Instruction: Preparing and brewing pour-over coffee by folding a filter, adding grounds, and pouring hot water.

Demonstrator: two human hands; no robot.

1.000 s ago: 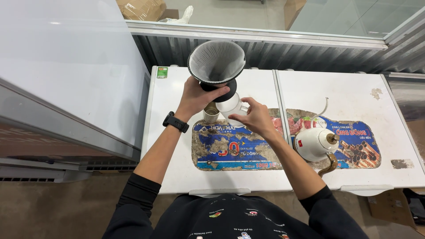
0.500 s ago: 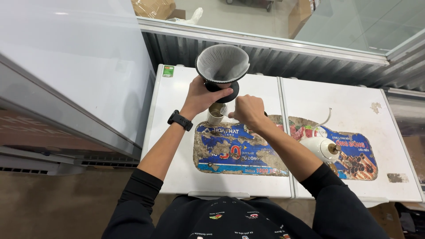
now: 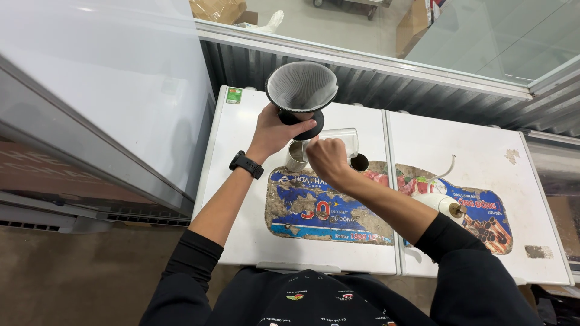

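Observation:
My left hand (image 3: 273,130) grips the black base of a cone-shaped dripper (image 3: 301,90) lined with a white paper filter and holds it raised above the white chest lid (image 3: 241,181). My right hand (image 3: 325,160) holds a clear glass (image 3: 338,140) tipped on its side, its mouth pointing right. Just below the dripper stands a small metal cup (image 3: 296,156), partly hidden by my hands. A small dark round thing (image 3: 359,162) lies right of the glass.
A white kettle (image 3: 440,204) with a cord rests on the right lid, over a worn blue sticker (image 3: 314,205). A corrugated metal wall (image 3: 423,90) runs behind the chest. A grey cabinet (image 3: 90,90) stands to the left.
My right hand has lifted the glass and tipped it onto its side beside the dripper. The left hand keeps the dripper raised. The camera view has shifted slightly.

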